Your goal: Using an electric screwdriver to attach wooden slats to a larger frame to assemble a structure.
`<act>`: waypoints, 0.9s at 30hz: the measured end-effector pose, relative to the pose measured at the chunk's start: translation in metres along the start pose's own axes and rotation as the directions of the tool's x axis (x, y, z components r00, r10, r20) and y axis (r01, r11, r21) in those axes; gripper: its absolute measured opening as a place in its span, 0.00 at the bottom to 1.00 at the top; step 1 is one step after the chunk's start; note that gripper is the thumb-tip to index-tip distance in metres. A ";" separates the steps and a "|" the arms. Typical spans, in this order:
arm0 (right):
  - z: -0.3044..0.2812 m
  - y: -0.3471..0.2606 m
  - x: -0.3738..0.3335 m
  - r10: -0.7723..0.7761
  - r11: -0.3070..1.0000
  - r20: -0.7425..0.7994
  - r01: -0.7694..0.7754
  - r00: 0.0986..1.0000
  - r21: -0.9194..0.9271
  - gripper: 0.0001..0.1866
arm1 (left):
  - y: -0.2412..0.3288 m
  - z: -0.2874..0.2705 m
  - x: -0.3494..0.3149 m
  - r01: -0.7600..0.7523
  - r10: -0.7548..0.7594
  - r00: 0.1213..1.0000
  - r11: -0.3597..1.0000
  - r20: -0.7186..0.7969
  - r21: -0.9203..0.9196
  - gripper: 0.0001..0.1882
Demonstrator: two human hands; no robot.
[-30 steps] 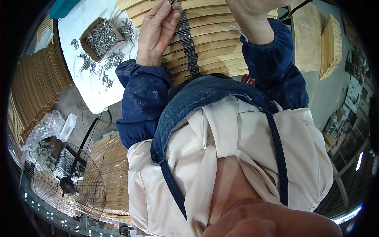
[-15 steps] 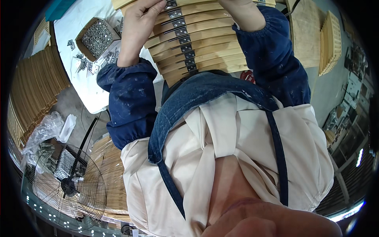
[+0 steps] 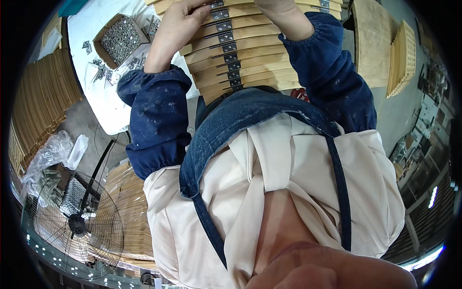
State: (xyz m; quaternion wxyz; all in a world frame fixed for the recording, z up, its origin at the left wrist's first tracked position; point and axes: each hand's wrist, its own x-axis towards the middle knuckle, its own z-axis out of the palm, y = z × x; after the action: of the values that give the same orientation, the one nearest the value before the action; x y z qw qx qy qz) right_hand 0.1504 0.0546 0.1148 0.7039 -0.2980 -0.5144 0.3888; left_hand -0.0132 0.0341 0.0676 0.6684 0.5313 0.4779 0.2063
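Observation:
A stack of overlapping light wooden boards (image 3: 263, 50) lies before me, each stepped back from the one below. Down its left part runs a row of dark metal hinges (image 3: 226, 37) with pins sticking out to the left. My left hand (image 3: 183, 21) rests over the boards' left edge near the upper hinges, thumb and fingers drawn together; whatever lies between them is hidden. Above the boards, to the right of the hinges, is my right hand (image 3: 279, 7). The picture's upper edge cuts off most of its fingers, so its grip does not show.
On the white-covered table (image 3: 98, 103) at left stand a cardboard box (image 3: 102, 54) full of small screws and some loose metal hinges (image 3: 101, 71). Stacked boards (image 3: 45, 101) stand farther left, above a wire-caged fan (image 3: 77, 224). A wooden tabletop (image 3: 373, 48) lies at right.
My right hand has moved left, closer to my left hand. The left hand stays beside the upper hinges. The view has shifted slightly, so boards and hinges appear a little farther right.

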 end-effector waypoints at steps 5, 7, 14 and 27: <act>0.006 0.011 -0.008 -0.036 0.999 0.015 0.035 0.999 0.028 0.13 | -0.013 -0.005 0.000 0.002 -0.002 1.000 1.000 -0.010 0.002 0.11; 0.007 0.010 -0.009 -0.059 0.998 0.031 0.059 0.998 0.012 0.13 | -0.016 -0.004 0.001 -0.007 0.006 1.000 0.999 -0.014 -0.046 0.13; 0.007 0.012 -0.004 -0.006 0.999 0.134 0.011 0.991 -0.038 0.13 | -0.024 -0.004 0.002 -0.042 0.046 0.991 0.999 -0.123 0.034 0.16; 0.003 0.014 -0.006 0.065 0.996 0.140 -0.055 0.988 -0.077 0.11 | -0.082 -0.125 -0.012 -0.268 0.359 0.609 0.933 -0.707 0.242 0.13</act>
State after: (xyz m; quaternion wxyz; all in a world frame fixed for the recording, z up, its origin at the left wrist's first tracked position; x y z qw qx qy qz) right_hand 0.1432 0.0568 0.1009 0.6420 -0.3105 -0.5680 0.4109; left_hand -0.1453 0.0603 0.0011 0.3388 0.5129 0.6176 0.4906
